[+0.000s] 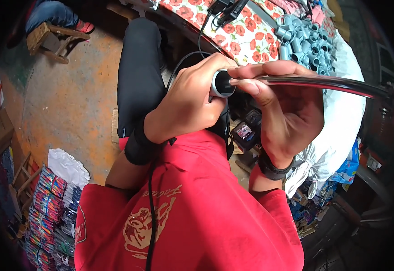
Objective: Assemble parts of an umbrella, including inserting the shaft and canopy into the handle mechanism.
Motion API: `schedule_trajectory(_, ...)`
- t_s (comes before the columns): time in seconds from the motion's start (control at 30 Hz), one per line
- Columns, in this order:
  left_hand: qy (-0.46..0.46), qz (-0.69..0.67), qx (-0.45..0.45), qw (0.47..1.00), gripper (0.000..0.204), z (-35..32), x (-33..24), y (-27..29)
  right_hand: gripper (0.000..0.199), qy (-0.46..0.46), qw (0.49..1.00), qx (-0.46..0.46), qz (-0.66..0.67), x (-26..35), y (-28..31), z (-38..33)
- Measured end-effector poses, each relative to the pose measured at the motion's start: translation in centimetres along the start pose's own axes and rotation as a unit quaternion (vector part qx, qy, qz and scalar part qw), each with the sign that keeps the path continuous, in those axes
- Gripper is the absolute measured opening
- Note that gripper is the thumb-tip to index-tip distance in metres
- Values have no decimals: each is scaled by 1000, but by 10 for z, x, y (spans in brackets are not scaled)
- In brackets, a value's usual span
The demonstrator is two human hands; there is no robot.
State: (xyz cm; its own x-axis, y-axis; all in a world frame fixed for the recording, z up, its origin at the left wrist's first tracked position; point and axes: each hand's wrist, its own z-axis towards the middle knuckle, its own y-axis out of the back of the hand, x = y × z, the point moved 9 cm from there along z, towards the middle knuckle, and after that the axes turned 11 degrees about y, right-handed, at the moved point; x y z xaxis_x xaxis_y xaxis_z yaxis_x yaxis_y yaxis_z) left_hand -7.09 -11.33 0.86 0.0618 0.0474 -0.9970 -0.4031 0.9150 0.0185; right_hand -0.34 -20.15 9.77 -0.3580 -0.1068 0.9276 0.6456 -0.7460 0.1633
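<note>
Nearest the camera, the person's red shirt (197, 217) is filling the lower frame, with a thin black cable (152, 212) running up its front. Both forearms are rising from it and meeting at chest height.

The left hand (190, 99) is wrapping closed around a short dark cylindrical end piece (222, 83), whose round black face with a pale rim is showing toward the camera between thumb and fingers. The right hand (282, 108) is clamping on a long, glossy dark rod (323, 83), its index finger lying flat along the top. The two hands are touching, thumb against fingertip, right at the joint where rod meets end piece.

The rod's long axis is running nearly level, from that joint out to the person's right, bending slightly downward toward the frame's rim. The left hand is therefore sitting at the near end, the right hand just beside it on the shaft, and the far end is going unsupported.

Beyond, a flowered cloth (246, 40) is covering a table, and grey pipe fittings (303, 43) are heaped beside it.
</note>
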Motion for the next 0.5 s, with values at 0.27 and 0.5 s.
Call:
schedule_trajectory(0.27,33,-12,61,998,50,3,11,-11,31,-1,996,-23,-90,0,7,-6)
schedule_trajectory(0.5,-50,51,-112,991,43,-7,-19,16,23,62,985,-36,-159,10,40,28)
